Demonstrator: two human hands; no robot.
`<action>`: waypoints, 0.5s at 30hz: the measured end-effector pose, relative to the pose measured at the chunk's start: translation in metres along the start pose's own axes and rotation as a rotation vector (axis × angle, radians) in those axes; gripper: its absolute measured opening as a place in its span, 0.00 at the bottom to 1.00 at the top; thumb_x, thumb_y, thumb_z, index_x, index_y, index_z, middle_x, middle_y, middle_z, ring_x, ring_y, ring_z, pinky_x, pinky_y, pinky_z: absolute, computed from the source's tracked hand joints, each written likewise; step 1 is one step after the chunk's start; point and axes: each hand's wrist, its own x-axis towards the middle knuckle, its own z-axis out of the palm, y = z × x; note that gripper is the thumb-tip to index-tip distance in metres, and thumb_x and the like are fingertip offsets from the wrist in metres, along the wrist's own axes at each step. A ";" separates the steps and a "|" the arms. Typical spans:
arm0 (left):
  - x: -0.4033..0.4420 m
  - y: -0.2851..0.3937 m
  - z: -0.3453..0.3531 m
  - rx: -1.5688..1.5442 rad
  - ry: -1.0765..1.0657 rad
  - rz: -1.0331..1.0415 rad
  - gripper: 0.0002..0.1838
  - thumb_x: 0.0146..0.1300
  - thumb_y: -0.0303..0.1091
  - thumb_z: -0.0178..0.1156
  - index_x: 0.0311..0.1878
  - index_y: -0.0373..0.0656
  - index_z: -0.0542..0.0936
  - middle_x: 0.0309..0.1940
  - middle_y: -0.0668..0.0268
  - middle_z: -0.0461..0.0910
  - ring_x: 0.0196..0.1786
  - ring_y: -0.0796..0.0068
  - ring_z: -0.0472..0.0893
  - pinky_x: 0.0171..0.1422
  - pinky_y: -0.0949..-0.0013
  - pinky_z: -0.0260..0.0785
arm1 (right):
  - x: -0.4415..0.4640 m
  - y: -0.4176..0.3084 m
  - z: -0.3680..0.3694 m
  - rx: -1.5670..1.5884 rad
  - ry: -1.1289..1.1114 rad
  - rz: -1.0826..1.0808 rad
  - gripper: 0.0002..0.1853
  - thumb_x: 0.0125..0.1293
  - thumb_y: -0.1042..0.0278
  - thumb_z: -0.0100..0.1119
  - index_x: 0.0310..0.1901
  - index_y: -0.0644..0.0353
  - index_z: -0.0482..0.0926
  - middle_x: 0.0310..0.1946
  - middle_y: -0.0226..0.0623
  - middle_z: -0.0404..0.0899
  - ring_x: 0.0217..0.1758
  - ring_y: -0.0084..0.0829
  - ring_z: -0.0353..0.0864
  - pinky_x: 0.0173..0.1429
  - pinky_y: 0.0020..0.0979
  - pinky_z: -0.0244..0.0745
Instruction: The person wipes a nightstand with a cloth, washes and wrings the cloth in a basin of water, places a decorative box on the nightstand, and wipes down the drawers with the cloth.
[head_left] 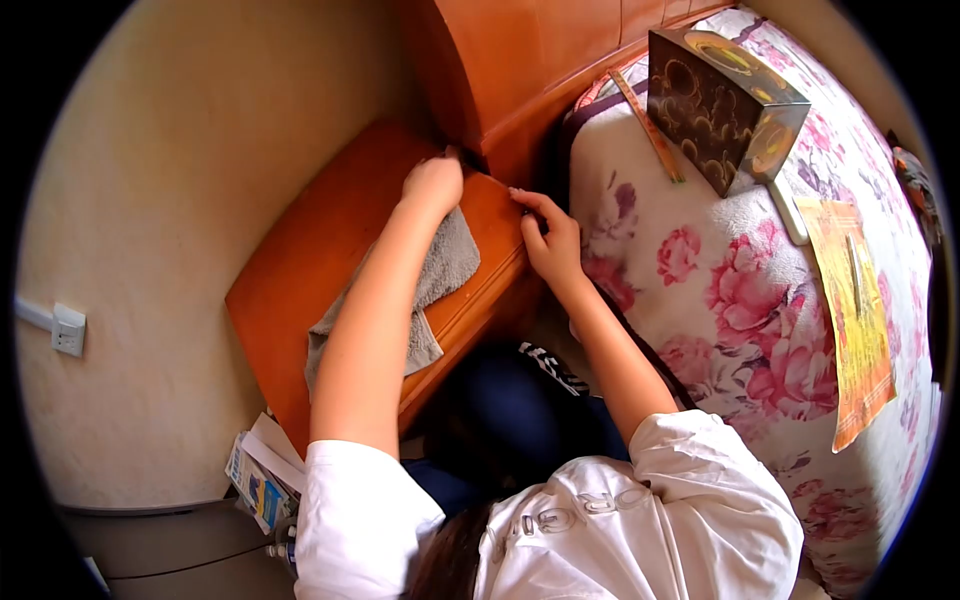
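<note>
Left hand (435, 185): curled over cabinet (330, 225), grip cannot be determined | Right hand (553, 240): thumb and forefinger apart, at cabinet's corner | Grey cloth (450, 262): on cabinet top, partly behind left forearm.

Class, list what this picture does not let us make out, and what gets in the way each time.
- Head view: anything in the left hand's grip; the back of the hand hides it.
- Head view: whether the right hand holds anything; shadow between its fingers and thumb.
- Head view: the middle of the grey cloth; covered by the left forearm.
- Head view: the words on the yellow sheet; too small and blurred.
</note>
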 end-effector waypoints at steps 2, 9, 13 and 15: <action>-0.020 -0.006 -0.002 -0.054 -0.032 0.064 0.25 0.59 0.23 0.42 0.62 0.43 0.63 0.43 0.44 0.76 0.49 0.45 0.74 0.54 0.56 0.67 | -0.002 0.002 -0.001 -0.005 0.002 0.003 0.13 0.57 0.76 0.49 0.44 0.60 0.77 0.43 0.40 0.80 0.46 0.35 0.80 0.49 0.28 0.72; -0.118 -0.008 -0.019 -0.051 -0.183 0.150 0.23 0.59 0.21 0.42 0.59 0.44 0.68 0.51 0.49 0.73 0.55 0.51 0.71 0.64 0.58 0.60 | -0.001 -0.001 0.000 0.010 0.011 -0.014 0.13 0.57 0.78 0.48 0.44 0.61 0.77 0.43 0.39 0.80 0.44 0.33 0.80 0.48 0.26 0.72; -0.127 -0.007 -0.009 -0.004 -0.072 0.242 0.27 0.54 0.16 0.42 0.60 0.39 0.66 0.53 0.53 0.73 0.55 0.60 0.73 0.68 0.61 0.57 | 0.000 0.000 0.001 -0.001 0.006 -0.021 0.14 0.57 0.78 0.47 0.44 0.61 0.77 0.44 0.40 0.80 0.44 0.32 0.80 0.49 0.25 0.72; -0.118 0.008 -0.013 0.123 -0.165 0.142 0.28 0.54 0.16 0.42 0.62 0.40 0.64 0.54 0.52 0.72 0.56 0.59 0.72 0.67 0.61 0.58 | -0.001 -0.003 0.000 -0.011 0.002 -0.009 0.13 0.57 0.78 0.47 0.44 0.62 0.77 0.44 0.39 0.80 0.45 0.32 0.80 0.49 0.25 0.72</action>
